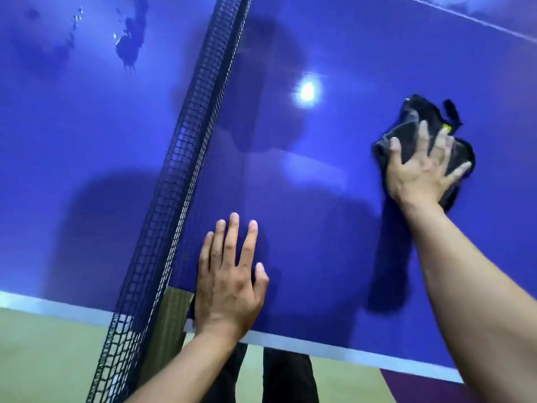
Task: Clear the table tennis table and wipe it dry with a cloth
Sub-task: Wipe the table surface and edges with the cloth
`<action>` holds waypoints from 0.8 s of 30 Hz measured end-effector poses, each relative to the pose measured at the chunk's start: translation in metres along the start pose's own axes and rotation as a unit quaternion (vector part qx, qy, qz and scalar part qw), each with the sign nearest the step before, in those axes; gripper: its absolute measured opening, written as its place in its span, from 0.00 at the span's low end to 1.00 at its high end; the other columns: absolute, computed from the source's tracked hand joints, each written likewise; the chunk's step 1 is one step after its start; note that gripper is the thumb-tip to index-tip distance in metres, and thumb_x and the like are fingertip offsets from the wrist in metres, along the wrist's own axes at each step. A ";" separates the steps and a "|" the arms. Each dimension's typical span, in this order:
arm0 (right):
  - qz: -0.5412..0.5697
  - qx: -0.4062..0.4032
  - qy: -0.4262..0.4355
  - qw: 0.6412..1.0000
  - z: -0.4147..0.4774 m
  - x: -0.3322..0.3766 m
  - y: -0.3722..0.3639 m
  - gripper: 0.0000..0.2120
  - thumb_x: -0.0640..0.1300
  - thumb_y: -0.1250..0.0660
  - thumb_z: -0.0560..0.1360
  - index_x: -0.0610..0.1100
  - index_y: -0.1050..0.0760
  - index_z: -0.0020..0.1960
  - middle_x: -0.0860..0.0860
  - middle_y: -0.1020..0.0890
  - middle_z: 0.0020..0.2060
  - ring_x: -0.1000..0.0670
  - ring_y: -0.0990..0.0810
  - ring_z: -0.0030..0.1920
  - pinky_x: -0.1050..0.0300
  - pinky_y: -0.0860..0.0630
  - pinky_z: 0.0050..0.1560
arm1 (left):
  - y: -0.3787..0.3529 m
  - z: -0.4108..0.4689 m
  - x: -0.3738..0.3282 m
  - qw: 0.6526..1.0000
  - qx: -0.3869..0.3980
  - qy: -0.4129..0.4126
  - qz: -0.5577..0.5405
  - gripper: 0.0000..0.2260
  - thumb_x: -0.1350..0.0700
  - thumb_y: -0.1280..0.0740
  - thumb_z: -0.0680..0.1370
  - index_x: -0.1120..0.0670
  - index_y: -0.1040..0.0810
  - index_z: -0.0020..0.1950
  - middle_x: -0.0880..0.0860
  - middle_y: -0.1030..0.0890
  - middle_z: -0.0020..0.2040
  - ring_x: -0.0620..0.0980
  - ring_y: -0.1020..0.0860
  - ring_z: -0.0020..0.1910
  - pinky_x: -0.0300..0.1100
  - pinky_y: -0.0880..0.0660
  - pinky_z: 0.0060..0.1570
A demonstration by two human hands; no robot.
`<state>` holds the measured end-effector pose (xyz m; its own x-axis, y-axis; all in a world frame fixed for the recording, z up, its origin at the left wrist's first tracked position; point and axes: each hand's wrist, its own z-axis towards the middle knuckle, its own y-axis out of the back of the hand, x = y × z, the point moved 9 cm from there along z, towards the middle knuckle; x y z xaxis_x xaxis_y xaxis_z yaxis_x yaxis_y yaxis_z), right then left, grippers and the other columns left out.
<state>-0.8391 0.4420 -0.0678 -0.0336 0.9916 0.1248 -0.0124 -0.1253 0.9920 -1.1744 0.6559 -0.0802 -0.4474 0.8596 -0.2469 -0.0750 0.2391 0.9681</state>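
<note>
Under our right fingers (423,138), spread wide and fairly straight, lies the black cloth (427,109). It is bunched and pressed onto the table tennis table (87,170) at the right of the scene, well out from the near edge. Our right hand (418,178) pinches nothing. Palm and fingers bear down on the cloth, whose folds stick out beyond the fingertips. Hand and cloth are both blurred.

Our left fingers (232,239) are straight and a little apart, flat on the bare blue top. Our left hand (229,286) holds nothing and rests with its heel over the white edge line (43,306) at the near side, just right of the net (186,170).

That black net runs from the near edge away to the far side and hangs past the table's edge at the near left. Beyond it, on the far left half, a dark puddle (130,42) and small drops lie on the surface. Between net and cloth the glossy top shows a bright lamp reflection (307,91) and our own broad shadow (261,141). A thin white line (465,16) crosses the far right corner.

Below the near edge we see a green floor (43,359), a purple patch (421,391) at the right, and dark trouser legs (284,376).
</note>
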 end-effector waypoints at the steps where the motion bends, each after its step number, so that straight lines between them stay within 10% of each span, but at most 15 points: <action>1: 0.003 0.006 -0.025 1.000 -0.002 -0.015 0.002 0.37 0.70 0.55 0.78 0.56 0.49 0.83 0.44 0.48 0.83 0.46 0.52 0.82 0.29 0.58 0.77 | 0.000 0.001 0.000 1.000 0.006 0.001 0.005 0.31 0.49 0.41 0.78 0.54 0.38 0.81 0.58 0.42 0.82 0.59 0.44 0.81 0.57 0.47 0.79; 5: 0.028 0.011 0.001 1.000 -0.009 0.015 -0.003 0.35 0.67 0.54 0.79 0.56 0.46 0.83 0.43 0.46 0.82 0.44 0.50 0.82 0.38 0.53 0.80 | -0.005 0.001 -0.001 1.000 0.017 -0.008 0.009 0.32 0.49 0.42 0.79 0.54 0.41 0.82 0.59 0.45 0.83 0.59 0.47 0.82 0.56 0.51 0.80; 14: 0.065 0.056 0.415 0.906 -0.171 0.283 -0.040 0.27 0.61 0.45 0.81 0.58 0.37 0.79 0.48 0.41 0.81 0.49 0.44 0.81 0.43 0.53 0.80 | -0.003 0.000 0.000 0.999 -0.024 -0.020 -0.003 0.28 0.49 0.43 0.80 0.55 0.36 0.80 0.61 0.39 0.80 0.61 0.42 0.80 0.56 0.47 0.79; 24: 0.049 0.004 0.159 0.986 -0.117 0.008 -0.003 0.31 0.63 0.51 0.80 0.57 0.41 0.81 0.46 0.41 0.81 0.47 0.44 0.81 0.37 0.50 0.79 | -0.002 -0.046 -0.001 0.999 -0.023 -0.001 0.023 0.27 0.50 0.45 0.80 0.55 0.34 0.79 0.62 0.36 0.79 0.64 0.37 0.77 0.57 0.44 0.77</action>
<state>-0.9559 0.4463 -0.0718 -0.3453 0.9148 0.2096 0.0142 -0.2182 0.9758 -1.2150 0.6333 -0.0800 -0.4487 0.8706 -0.2018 -0.0946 0.1782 0.9794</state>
